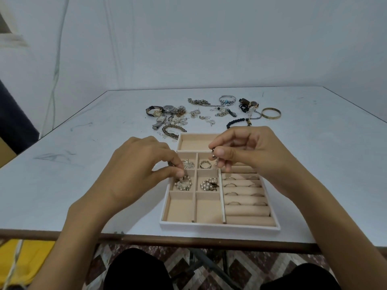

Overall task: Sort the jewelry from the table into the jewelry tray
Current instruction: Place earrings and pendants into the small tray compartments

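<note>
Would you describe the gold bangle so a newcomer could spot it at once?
Start at the beige jewelry tray on the white table. Past it lies scattered jewelry; the gold bangle sits at its right end. It alone is a plain gold hoop.

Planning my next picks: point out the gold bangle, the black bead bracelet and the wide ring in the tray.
gold bangle (271, 117), head view, near rim.
black bead bracelet (235, 121), head view, middle beads.
wide ring (205, 167), head view, front band.
</note>
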{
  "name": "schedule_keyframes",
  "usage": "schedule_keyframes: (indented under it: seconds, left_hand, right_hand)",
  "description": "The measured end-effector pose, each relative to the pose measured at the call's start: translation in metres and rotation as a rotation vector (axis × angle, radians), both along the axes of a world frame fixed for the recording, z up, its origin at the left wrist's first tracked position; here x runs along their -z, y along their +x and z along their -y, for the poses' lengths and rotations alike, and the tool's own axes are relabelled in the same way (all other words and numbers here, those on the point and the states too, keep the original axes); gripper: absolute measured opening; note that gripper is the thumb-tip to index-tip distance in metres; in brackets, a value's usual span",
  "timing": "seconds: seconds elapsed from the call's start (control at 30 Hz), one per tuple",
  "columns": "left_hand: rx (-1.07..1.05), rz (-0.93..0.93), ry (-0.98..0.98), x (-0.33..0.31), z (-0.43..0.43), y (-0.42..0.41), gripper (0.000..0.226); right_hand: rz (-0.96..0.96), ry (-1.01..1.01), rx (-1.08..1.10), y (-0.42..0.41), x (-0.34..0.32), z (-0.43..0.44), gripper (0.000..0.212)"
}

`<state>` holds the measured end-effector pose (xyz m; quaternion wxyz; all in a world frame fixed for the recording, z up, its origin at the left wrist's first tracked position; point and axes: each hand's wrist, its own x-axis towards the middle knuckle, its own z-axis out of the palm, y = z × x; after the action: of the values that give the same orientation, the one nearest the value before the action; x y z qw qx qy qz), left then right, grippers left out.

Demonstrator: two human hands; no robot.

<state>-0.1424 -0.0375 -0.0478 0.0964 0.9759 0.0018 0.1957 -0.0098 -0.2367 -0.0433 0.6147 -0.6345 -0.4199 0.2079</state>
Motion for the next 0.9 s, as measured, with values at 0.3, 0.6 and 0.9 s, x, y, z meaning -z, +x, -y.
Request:
schedule_keyframes:
  seconds: [0.3, 0.6, 0.9]
  left_hand:
    - [0.073, -0.082, 0.017, -0.001, 0.005, 0.005, 0.010]
    - [0.025, -0.080, -0.010, 0.003, 0.008, 0.011, 0.019]
    - [0.047, -0.108, -0.021, -0.003, 0.006, 0.005, 0.014]
  right_hand:
    - [0.002, -0.002, -0.002, 0.000, 0.002, -0.001, 0.011]
    - [0.010, -0.006, -0.007, 0.000, 0.002, -0.001, 0.011]
    - [0.009, -0.016, -0.006, 0.000, 0.002, -0.001, 0.012]
